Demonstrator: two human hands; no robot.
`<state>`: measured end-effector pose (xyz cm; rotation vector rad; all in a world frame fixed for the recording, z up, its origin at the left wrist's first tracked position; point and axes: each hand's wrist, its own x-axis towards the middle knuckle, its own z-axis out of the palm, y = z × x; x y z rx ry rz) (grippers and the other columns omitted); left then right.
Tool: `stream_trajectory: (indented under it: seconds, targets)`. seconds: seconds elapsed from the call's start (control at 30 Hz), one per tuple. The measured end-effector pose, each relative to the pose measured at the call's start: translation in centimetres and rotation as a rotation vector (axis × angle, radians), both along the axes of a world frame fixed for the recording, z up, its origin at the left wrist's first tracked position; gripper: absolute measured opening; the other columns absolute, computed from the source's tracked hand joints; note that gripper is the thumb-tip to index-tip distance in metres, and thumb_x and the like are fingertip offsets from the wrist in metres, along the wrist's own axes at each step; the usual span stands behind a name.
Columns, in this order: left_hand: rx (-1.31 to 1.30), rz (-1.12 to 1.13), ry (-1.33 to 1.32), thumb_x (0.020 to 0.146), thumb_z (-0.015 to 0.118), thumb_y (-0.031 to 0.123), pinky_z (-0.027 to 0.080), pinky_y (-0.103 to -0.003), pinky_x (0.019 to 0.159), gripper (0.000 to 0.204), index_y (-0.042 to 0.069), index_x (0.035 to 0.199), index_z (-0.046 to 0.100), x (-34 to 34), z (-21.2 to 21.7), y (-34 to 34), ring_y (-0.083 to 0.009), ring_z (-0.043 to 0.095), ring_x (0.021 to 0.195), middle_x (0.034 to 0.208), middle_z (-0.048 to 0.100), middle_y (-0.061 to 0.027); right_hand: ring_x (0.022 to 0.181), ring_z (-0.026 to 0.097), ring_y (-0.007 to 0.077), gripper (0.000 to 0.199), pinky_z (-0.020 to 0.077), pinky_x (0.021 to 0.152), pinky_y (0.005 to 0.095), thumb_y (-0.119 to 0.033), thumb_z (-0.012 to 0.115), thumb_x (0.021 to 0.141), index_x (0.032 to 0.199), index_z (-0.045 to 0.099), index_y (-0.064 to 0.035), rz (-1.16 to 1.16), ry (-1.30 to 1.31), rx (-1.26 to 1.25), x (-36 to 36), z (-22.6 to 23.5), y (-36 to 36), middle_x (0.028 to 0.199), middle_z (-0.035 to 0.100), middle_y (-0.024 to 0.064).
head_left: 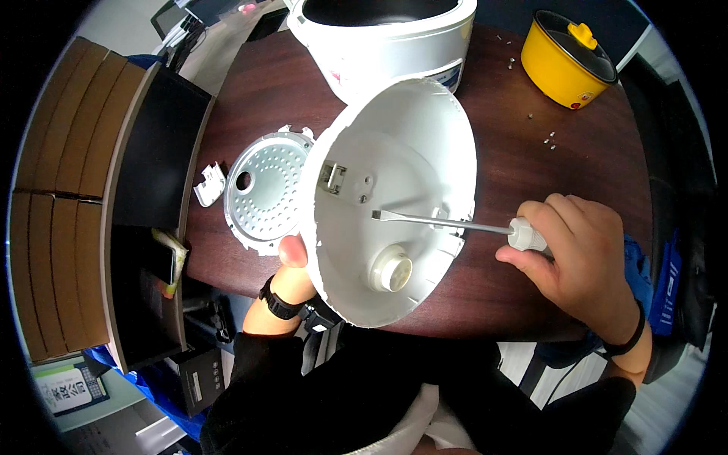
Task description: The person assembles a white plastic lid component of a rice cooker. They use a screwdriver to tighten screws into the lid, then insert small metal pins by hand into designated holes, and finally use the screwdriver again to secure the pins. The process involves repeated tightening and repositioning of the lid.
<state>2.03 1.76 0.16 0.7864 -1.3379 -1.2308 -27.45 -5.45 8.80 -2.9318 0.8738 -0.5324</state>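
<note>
Tilted up in front of me is a white plastic rice cooker lid shell (425,174), its hollow inside facing me. My left hand (294,254) grips its left edge; only the thumb shows, the other fingers are behind the shell. Inside the shell are a round socket (394,271) and a small latch fitting (332,177). My right hand (580,254) is closed round the pale handle of a flat-blade screwdriver (485,227). The blade points left into the shell; whether its tip touches the wall I cannot tell. Left of the shell lies a perforated metal lid plate (267,189).
The white rice cooker body (387,45) stands open at the back of the brown table (500,303). A yellow electric pot (565,64) is at the back right, with small screws (550,140) near it. A white plastic piece (210,185) lies left, beside a shelf (155,152) and cardboard boxes (68,121).
</note>
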Motion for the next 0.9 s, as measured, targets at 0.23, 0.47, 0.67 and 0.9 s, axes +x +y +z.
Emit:
stream_trajectory:
  seconds: [0.23,0.47,0.67,0.9]
  targets:
    - [-0.008,-0.009,-0.008,0.045,0.082,0.074,0.042,-0.029,0.087,0.115,-0.004,0.121,0.046,0.1,0.0,-0.1,-0.0147,0.053,0.101,0.109,0.054,-0.0064,0.06,0.056,0.0207,0.041,0.0413,0.054,0.0298,-0.036,0.079,0.073,0.093,0.063,-0.0029,-0.017,0.051,0.017,0.0,1.2,-0.1,0.073,0.058,0.007]
    - [-0.02,-0.014,-0.02,0.044,0.082,0.075,0.042,-0.029,0.087,0.115,-0.004,0.121,0.046,0.1,0.0,0.2,-0.0147,0.053,0.101,0.109,0.054,-0.0064,0.06,0.056,0.0208,0.042,0.0408,0.055,0.0306,-0.038,0.079,0.072,0.092,0.064,-0.0037,-0.038,0.098,0.07,-0.3,1.9,0.0,0.073,0.058,0.0068]
    - [-0.023,-0.028,-0.029,0.044,0.081,0.075,0.042,-0.029,0.087,0.116,-0.004,0.121,0.046,0.0,0.1,0.3,-0.0147,0.053,0.101,0.109,0.054,-0.0064,0.062,0.056,0.0218,0.042,0.0408,0.058,0.0328,-0.04,0.077,0.073,0.092,0.064,-0.0044,-0.054,0.158,0.072,-0.3,2.7,0.3,0.073,0.057,0.0069]
    - [-0.031,-0.048,-0.029,0.044,0.08,0.076,0.043,-0.029,0.087,0.117,-0.005,0.121,0.046,-0.3,-0.2,-0.1,-0.0147,0.053,0.101,0.109,0.054,-0.0063,0.063,0.056,0.0228,0.041,0.0397,0.057,0.0342,-0.042,0.074,0.075,0.09,0.062,-0.0068,-0.071,0.167,0.043,-0.4,3.1,0.8,0.072,0.054,0.0061]
